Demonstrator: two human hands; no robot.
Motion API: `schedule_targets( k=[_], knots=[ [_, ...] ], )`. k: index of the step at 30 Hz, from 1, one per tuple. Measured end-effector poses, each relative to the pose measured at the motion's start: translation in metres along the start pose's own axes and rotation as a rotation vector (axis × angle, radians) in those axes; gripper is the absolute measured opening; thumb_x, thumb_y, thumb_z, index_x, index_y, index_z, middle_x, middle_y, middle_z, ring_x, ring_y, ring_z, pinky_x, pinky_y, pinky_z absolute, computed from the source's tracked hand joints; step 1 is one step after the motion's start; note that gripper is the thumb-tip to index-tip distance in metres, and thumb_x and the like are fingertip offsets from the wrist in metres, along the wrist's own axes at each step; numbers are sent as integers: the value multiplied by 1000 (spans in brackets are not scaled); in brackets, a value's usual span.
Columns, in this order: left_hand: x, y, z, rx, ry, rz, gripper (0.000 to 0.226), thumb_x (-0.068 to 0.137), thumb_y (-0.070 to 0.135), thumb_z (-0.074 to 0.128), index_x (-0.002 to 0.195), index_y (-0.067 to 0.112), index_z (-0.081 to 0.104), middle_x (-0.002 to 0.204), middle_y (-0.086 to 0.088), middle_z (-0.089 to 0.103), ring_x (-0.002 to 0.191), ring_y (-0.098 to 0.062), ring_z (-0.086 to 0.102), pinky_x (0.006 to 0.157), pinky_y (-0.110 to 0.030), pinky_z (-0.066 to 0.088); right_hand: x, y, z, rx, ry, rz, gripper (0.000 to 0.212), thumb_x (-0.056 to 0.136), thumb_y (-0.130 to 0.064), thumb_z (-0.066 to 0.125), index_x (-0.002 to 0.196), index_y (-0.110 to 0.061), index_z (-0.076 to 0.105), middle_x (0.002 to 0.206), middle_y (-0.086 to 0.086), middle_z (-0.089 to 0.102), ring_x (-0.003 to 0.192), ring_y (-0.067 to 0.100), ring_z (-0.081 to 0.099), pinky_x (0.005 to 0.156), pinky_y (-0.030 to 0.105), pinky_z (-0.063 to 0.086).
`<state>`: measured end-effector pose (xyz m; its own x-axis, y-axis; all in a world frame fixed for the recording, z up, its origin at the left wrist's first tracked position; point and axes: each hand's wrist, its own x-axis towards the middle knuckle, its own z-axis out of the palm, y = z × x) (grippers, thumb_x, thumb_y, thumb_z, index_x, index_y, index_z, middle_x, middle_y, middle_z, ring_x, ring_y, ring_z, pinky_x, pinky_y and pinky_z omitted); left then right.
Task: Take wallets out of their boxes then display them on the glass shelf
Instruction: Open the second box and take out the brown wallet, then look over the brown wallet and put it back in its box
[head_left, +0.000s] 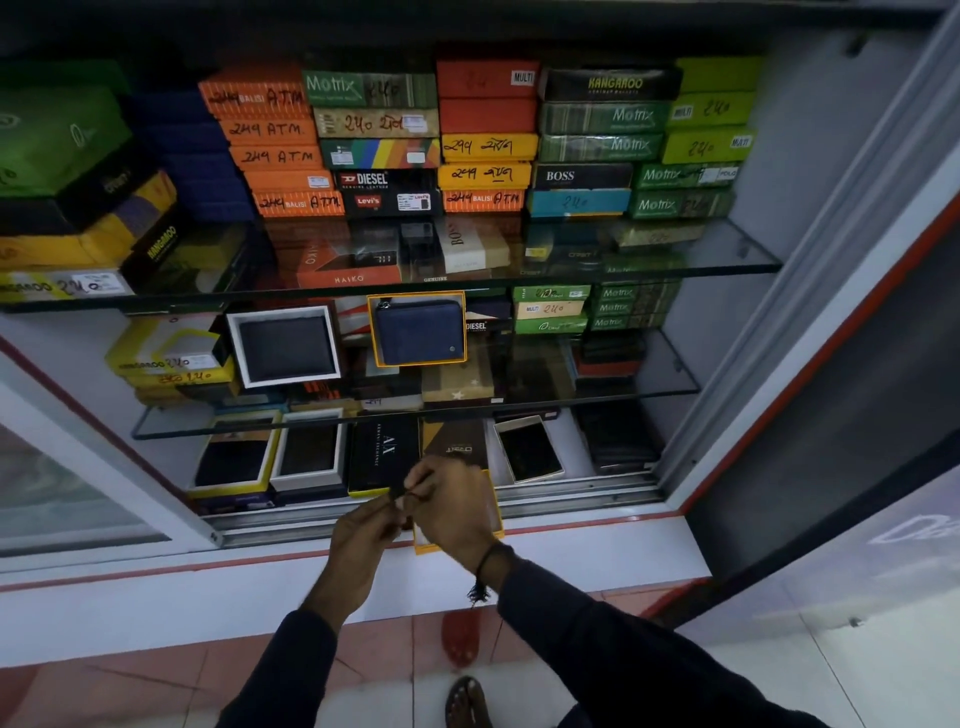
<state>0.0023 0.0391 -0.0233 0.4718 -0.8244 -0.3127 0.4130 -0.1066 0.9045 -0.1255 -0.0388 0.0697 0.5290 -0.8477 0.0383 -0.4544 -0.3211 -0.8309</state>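
Note:
My left hand (358, 530) and my right hand (452, 506) meet at the cabinet's bottom ledge, fingers pinched on a small dark item (402, 498) between them; what it is I cannot tell. An orange-rimmed open box (496, 512) lies under my right hand, mostly hidden. On the middle glass shelf (665, 384) stand a blue zip wallet (420, 332) in an orange-edged box and a dark wallet (284, 345) in a white box. Several open boxes with dark wallets (311, 452) rest on the bottom level.
The upper glass shelf (748, 260) carries stacks of closed orange, green, yellow and black wallet boxes (374, 140). A sliding glass door (841, 291) stands open at the right. The metal door track (571, 499) runs along the front ledge. My foot (467, 701) is on the tiled floor.

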Motion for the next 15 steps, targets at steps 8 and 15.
schedule_targets(
  k=[8, 15],
  knots=[
    [-8, 18, -35, -305, -25, -88, 23, 86, 16, 57, 88, 4, 77, 78, -16, 73, 66, -21, 70, 63, -29, 61, 49, 56, -110, 589, -243, 343, 10, 80, 8, 73, 85, 1, 68, 77, 7, 77, 77, 18, 76, 74, 31, 64],
    [-2, 40, -8, -377, -168, -39, 25, 75, 21, 62, 83, 10, 82, 81, -12, 78, 72, -19, 75, 72, -29, 63, 42, 77, -97, 759, -472, 518, 38, 68, -33, 86, 100, -14, 79, 109, 8, 77, 108, 23, 71, 78, 24, 59]
  ],
)
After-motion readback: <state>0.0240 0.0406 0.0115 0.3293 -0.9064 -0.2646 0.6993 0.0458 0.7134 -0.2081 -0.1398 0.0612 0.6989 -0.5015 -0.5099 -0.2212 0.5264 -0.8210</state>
